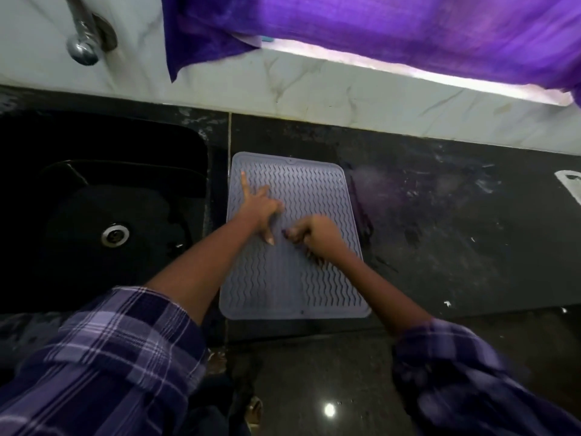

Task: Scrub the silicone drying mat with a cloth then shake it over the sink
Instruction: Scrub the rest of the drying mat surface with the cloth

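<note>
A grey-lilac silicone drying mat [314, 190] with wavy ridges lies flat on the black counter, just right of the sink [94, 196]. My left hand [259, 204] rests on the mat's upper left part, fingers spread, holding nothing. My right hand [316, 236] is closed in a fist on the mat's middle right. A small dark purple bit, seemingly a cloth [286, 233], peeks out at its fingertips. Most of that cloth is hidden inside the fist, and the hand is blurred.
The black sink has a metal drain [115, 236], and a chrome tap [83, 42] sits on the marble wall above it. Purple fabric [377, 29] hangs along the window ledge. A white object [570, 184] lies at the counter's right edge. Wet smears mark the counter [440, 215].
</note>
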Tool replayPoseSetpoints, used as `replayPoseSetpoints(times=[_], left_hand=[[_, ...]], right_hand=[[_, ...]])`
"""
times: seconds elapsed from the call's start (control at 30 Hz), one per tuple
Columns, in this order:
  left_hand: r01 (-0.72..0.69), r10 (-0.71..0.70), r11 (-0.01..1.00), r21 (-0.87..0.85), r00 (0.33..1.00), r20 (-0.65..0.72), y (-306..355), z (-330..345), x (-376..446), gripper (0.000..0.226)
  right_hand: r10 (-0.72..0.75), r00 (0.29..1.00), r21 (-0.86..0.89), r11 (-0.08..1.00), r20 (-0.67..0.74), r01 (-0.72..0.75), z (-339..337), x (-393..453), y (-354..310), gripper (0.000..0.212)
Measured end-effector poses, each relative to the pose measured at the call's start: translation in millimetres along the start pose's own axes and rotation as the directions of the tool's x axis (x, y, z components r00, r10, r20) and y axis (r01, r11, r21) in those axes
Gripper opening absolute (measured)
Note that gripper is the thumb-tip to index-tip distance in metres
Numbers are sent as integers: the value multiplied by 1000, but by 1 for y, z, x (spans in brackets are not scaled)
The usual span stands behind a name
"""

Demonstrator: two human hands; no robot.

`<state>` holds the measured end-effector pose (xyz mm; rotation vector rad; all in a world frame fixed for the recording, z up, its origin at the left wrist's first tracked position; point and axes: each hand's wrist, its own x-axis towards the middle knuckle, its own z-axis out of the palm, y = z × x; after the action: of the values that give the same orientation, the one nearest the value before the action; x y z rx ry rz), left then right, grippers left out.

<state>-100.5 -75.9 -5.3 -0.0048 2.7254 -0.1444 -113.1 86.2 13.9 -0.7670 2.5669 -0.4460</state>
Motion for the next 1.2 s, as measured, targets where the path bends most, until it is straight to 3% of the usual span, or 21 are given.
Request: replayPoseSetpoints(times=[0.1, 0.17, 0.23, 0.3, 0.37, 0.5, 0.57, 0.67, 0.77, 0.83, 0.93, 1.07, 1.2], left_hand=[[-30, 29, 999, 15, 999, 40, 3, 10, -18, 102], [-31, 30, 999, 41, 999, 19, 5, 10, -25, 100], [-22, 21, 996, 91, 1000, 10, 8, 5, -31, 98], [-1, -1, 992, 124, 1000, 16, 11, 1, -36, 97], [5, -9, 992, 129, 1000, 27, 16, -1, -42, 96], [19, -20, 993, 114, 1000, 4, 18, -2, -42, 89], [14, -15, 994, 111, 1000, 12, 17, -1, -39, 91], [15, -18, 996, 91, 1000, 25, 16, -2, -35, 92], [15, -18, 997, 72, 999, 42, 19, -7, -31, 90], [1, -5, 995, 98, 999, 35, 21, -8, -26, 80], [-38, 39, 990, 137, 999, -1, 16, -6, -17, 75], [-53, 57, 996, 67, 996, -63, 3, -11, 5, 70], [34, -39, 998, -55, 995, -91, 1, -24, 37, 44]], right_hand=[[39, 991, -308, 948, -132, -78, 24, -1, -5, 25], [-112, 990, -387, 919, -88, 69, 50, -35, 1, 28], [-267, 964, -351, 903, -10, 247, 69, -89, 15, 34], [-277, 955, -302, 906, 106, 296, 64, -113, 28, 38], [-183, 968, -264, 938, 169, 223, 49, -97, 22, 29], [-32, 998, -297, 955, -54, 15, 54, -64, -11, 34], [-113, 993, -371, 924, -30, 94, 73, -86, -16, 37], [-201, 957, -463, 841, 211, 279, 69, -111, -9, 37], [-172, 969, -526, 815, 179, 242, 51, -87, -9, 31], [-259, 953, -519, 800, 154, 301, 49, -75, -15, 34], [-313, 913, -420, 814, 263, 401, 45, -70, -5, 34], [-256, 950, -345, 888, 180, 305, -6, -37, 42, 30], [-49, 999, -190, 981, -16, 45, -62, 28, 72, 36]])
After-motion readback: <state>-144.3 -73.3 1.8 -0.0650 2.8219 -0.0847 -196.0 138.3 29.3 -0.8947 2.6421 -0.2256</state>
